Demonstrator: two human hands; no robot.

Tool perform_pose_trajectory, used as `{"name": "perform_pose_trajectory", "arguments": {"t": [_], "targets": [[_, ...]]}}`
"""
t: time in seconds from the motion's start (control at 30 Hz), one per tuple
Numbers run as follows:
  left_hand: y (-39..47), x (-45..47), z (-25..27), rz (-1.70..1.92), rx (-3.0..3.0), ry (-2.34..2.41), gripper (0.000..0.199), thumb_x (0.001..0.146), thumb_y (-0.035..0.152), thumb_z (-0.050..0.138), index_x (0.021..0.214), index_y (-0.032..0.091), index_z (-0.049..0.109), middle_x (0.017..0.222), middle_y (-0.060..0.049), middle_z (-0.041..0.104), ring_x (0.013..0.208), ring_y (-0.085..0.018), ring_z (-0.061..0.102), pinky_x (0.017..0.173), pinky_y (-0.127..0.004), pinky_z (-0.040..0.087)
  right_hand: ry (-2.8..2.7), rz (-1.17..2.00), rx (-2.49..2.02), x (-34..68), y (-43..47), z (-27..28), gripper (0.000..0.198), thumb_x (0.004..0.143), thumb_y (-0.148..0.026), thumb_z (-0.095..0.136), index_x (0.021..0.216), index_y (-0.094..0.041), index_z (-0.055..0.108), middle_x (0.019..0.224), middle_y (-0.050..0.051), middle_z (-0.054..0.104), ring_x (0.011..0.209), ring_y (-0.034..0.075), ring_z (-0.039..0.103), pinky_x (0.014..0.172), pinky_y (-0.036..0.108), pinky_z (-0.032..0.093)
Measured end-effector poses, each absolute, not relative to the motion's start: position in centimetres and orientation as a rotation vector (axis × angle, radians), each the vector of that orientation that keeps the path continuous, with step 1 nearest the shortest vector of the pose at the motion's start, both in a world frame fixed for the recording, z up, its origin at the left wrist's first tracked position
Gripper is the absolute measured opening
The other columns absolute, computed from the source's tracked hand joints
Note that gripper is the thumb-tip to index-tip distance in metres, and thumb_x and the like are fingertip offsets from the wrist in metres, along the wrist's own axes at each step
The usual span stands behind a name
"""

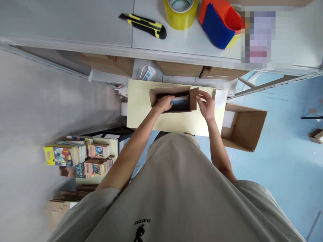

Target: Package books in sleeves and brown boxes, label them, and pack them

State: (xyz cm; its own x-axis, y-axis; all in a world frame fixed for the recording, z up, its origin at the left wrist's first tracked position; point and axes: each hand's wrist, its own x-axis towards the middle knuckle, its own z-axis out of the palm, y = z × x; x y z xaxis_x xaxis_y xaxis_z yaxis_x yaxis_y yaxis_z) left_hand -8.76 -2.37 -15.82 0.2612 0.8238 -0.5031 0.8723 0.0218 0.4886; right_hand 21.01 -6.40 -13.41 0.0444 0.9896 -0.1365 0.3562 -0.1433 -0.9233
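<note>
A small open cardboard box [169, 90] stands on a pale yellow tabletop [141, 119]. Inside it lies a flat bluish-grey item [181, 101], perhaps a book or packet; its kind is unclear. My left hand [164, 103] reaches over the box's left part, fingers extended onto the contents, some fingertips hidden within. At the right end, a cardboard flap [193, 97] is up, and my right hand [206, 105] has its thumb and bent fingers closed at the flap's outer edge. White paper [219, 97] lies just right of that hand.
Above, a grey shelf [101, 30] carries a utility knife [145, 26], yellow tape [182, 15] and an orange-and-blue tape dispenser [219, 25]. Beneath it are cartons [181, 69] and a power strip [149, 73]. A larger open carton [246, 129] stands right; stacked books [75, 153] are left.
</note>
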Motion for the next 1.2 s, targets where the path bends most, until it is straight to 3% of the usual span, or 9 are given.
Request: {"name": "perform_pose_trajectory", "arguments": {"t": [0.2,0.4,0.63,0.77,0.87,0.97,1.03,1.13,1.2], "targets": [[-8.5,-12.7,-12.4,0.325,1.959,1.677,0.062,0.101,0.007,0.072,0.16,0.023,0.076,0.176,-0.016,0.068,0.179,-0.039,0.05,0.153,-0.063,0.037,-1.406,1.079,-1.693,23.2,-6.4,-13.4,0.065,0.107,-0.076,0.067,0.145,-0.024,0.079,0.154,0.026,0.082,0.131,0.043,0.084,0.107,0.066,0.075],[-12.6,-16.2,-11.9,0.575,1.753,1.976,0.097,0.096,0.018,0.09,0.184,0.017,0.047,0.186,-0.026,0.054,0.179,-0.045,0.048,0.152,-0.065,0.038,-1.538,1.172,-1.603,20.9,-5.9,-13.8,0.056,0.106,-0.06,0.07,0.151,-0.027,0.08,0.161,0.018,0.079,0.125,0.036,0.086,0.106,0.057,0.076],[-12.0,-14.5,-12.5,0.42,1.775,1.593,0.075,0.113,0.051,0.08,0.178,0.02,0.058,0.185,-0.02,0.061,0.175,-0.041,0.055,0.149,-0.06,0.044,-1.798,1.3,-1.555,17.0,-4.0,-14.1,0.049,0.106,-0.057,0.08,0.14,-0.023,0.087,0.155,0.015,0.081,0.115,0.031,0.086,0.111,0.052,0.075],[-11.0,-13.8,-11.6,0.317,1.77,1.62,0.084,0.105,0.06,0.091,0.173,0.019,0.064,0.179,-0.022,0.066,0.171,-0.043,0.06,0.147,-0.058,0.044,-1.928,1.419,-1.512,17.3,-4.2,-13.5,0.07,0.097,-0.073,0.092,0.15,-0.027,0.084,0.162,0.014,0.079,0.142,0.039,0.081,0.13,0.059,0.065],[-10.2,-14.2,-11.6,0.272,1.702,1.69,0.089,0.101,0.056,0.098,0.175,0.021,0.062,0.17,-0.022,0.074,0.161,-0.044,0.068,0.141,-0.054,0.051,-1.944,1.484,-1.485,18.3,-4.6,-13.1,0.084,0.084,-0.067,0.106,0.157,-0.032,0.081,0.17,0.01,0.075,0.155,0.041,0.074,0.137,0.061,0.058],[-9.2,-14.7,-12.2,0.341,1.635,1.79,0.092,0.106,0.043,0.092,0.184,0.022,0.049,0.175,-0.023,0.069,0.166,-0.044,0.064,0.143,-0.056,0.049,-1.916,1.304,-1.649,18.8,-4.5,-13.9,0.057,0.093,-0.051,0.097,0.144,-0.027,0.086,0.148,0.014,0.084,0.136,0.038,0.081,0.128,0.061,0.065],[-8.2,-14.9,-12.5,0.432,1.634,1.853,0.1,0.106,0.035,0.088,0.19,0.02,0.037,0.189,-0.025,0.053,0.179,-0.045,0.047,0.149,-0.06,0.041,-1.837,1.083,-1.832,18.9,-4.2,-14.9,0.047,0.1,-0.047,0.089,0.14,-0.023,0.085,0.138,0.017,0.084,0.127,0.038,0.08,0.123,0.063,0.067],[-6.6,-15.3,-12.4,0.5,1.719,1.812,0.111,0.1,0.027,0.089,0.193,0.018,0.028,0.201,-0.024,0.03,0.189,-0.045,0.026,0.155,-0.064,0.027,-1.76,0.902,-1.923,19.0,-3.4,-16.0,0.067,0.099,-0.051,0.09,0.159,-0.025,0.073,0.151,0.02,0.076,0.139,0.042,0.075,0.125,0.07,0.065],[-5.8,-15.8,-12.1,0.5,1.779,1.744,0.111,0.097,0.023,0.09,0.191,0.018,0.033,0.2,-0.022,0.032,0.189,-0.045,0.026,0.156,-0.064,0.024,-1.8,0.895,-1.873,19.0,-2.9,-16.0,0.088,0.097,-0.052,0.092,0.175,-0.031,0.059,0.17,0.02,0.064,0.151,0.044,0.069,0.126,0.073,0.064]]}}
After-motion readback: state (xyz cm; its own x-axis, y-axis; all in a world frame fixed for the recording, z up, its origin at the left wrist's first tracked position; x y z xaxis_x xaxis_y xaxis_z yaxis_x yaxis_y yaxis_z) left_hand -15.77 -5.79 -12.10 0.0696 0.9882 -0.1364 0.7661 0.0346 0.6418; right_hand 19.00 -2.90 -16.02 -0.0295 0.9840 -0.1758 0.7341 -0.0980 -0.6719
